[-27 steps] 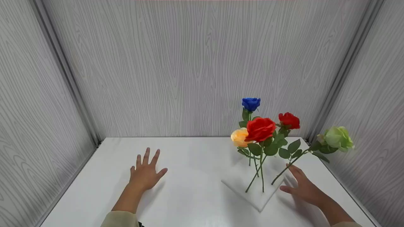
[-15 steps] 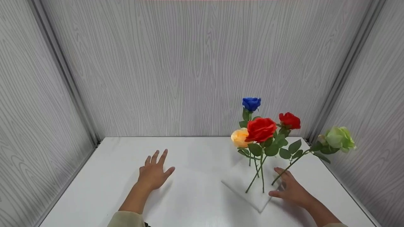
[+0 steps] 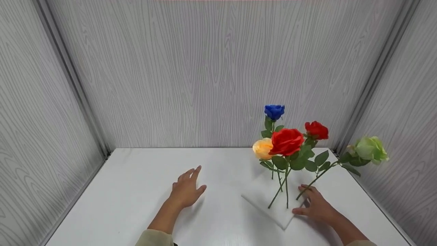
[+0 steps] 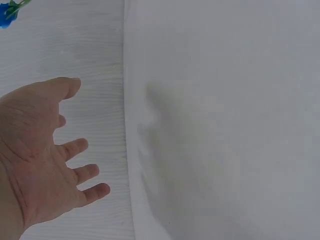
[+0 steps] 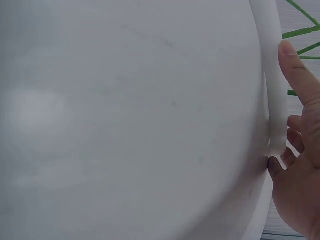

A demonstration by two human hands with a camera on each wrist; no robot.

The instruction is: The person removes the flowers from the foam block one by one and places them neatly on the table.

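Observation:
A thin white board (image 3: 260, 200) lies at the right of the table with several roses standing in it. They are a blue rose (image 3: 274, 112), a peach rose (image 3: 263, 149), a large red rose (image 3: 286, 142), a smaller red rose (image 3: 316, 130) and a green rose (image 3: 370, 149) leaning right. My right hand (image 3: 317, 206) touches the board's right edge; in the right wrist view its thumb (image 5: 295, 67) lies along the white edge (image 5: 274, 85) with the fingers loosely bent. My left hand (image 3: 186, 191) hovers over the table, fingers spread, holding nothing.
A white tabletop (image 3: 136, 177) bears everything. Grey wood-grain panels enclose it: a back wall (image 3: 205, 75), a left wall (image 3: 37, 136) and a right wall (image 3: 409, 136) close beside the green rose.
My left hand has moved right, towards the board. My right hand has moved left and come up to the board's right edge. The roses stand as before, with a slight view shift.

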